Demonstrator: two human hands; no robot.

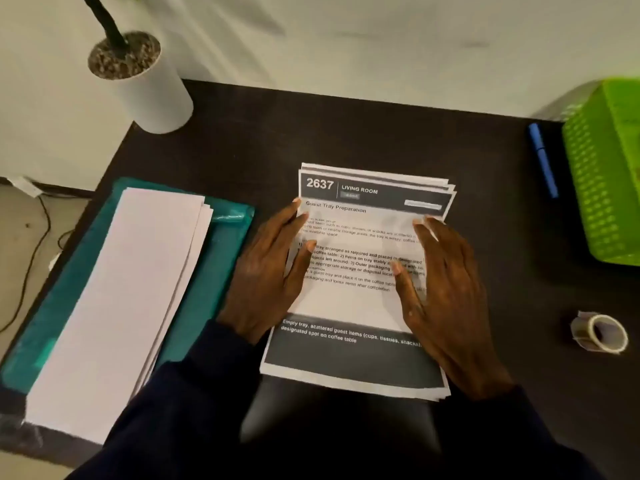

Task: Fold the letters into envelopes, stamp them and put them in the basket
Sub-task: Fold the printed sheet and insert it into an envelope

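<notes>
Folding not begun: your left hand (pixel 268 275) and right hand (pixel 446 289) lie flat, fingers spread, grasping nothing, on the letter stack (pixel 363 306). Next: separate the top sheet alone.

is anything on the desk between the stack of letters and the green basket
Nearly nothing. The blue pen lies on the black desk just left of the green basket, at the far end of that gap. The tape roll sits nearer, below the line from the letters.
</notes>
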